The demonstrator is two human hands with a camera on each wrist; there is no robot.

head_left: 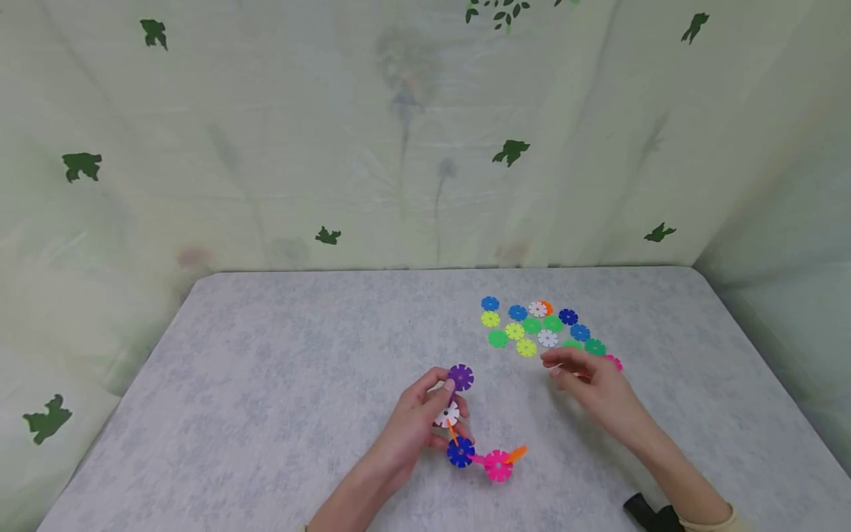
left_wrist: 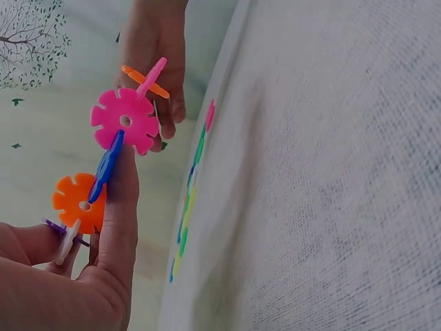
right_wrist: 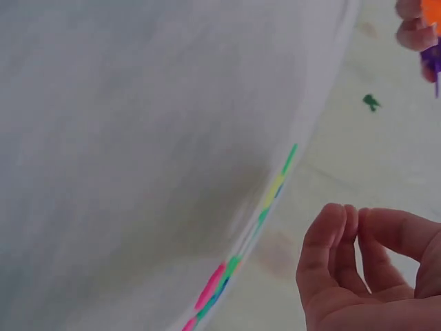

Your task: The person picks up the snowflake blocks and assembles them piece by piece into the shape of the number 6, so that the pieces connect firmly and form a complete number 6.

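My left hand pinches a chain of notched plastic interlocking discs near its upper end. In the head view the chain shows a purple disc at the top, a white disc, a blue disc and a pink disc, with an orange disc at the lower end. The left wrist view shows another orange disc between the white and blue ones. My right hand hovers just in front of the loose discs, fingers bent and thumb near the fingertips; I see nothing held.
Several loose discs lie grouped on the grey table, among them a yellow disc, a green disc and a dark blue disc. A black object is by the right wrist. A pale curtain hangs behind the table.
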